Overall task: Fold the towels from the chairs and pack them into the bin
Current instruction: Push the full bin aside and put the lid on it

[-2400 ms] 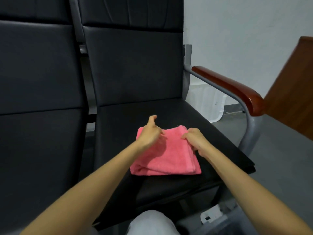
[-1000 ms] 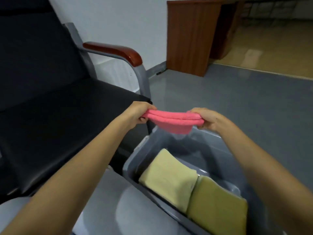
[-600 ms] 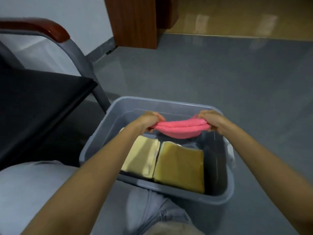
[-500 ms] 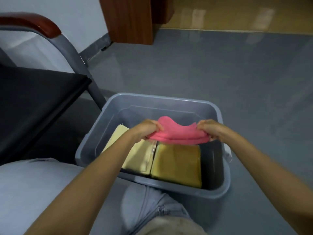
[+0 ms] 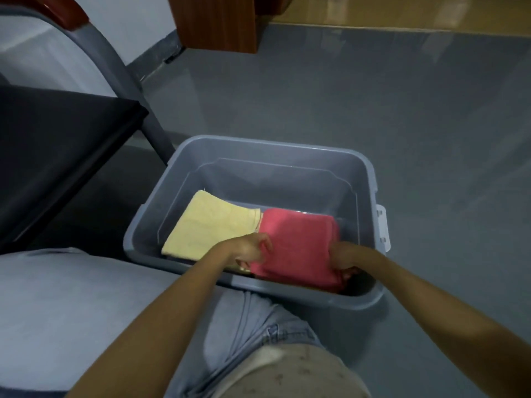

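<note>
A folded pink towel [image 5: 298,245] lies flat in the right half of the grey plastic bin [image 5: 264,150] on the floor. My left hand [image 5: 250,249] grips its left edge and my right hand [image 5: 343,258] grips its right edge, both down inside the bin. A folded pale yellow towel [image 5: 212,225] lies in the bin's left half, beside the pink one. The darker yellow towel seen earlier is hidden under the pink towel.
A black chair seat [image 5: 57,150] with a grey metal frame [image 5: 120,79] and a wooden armrest [image 5: 71,10] stands to the left of the bin. A wooden cabinet [image 5: 218,21] is at the back. Grey floor [image 5: 402,124] lies right of the bin.
The pink towel went from the chair seat, across to the bin, and down onto the darker yellow towel. Both hands moved with it and still hold its edges.
</note>
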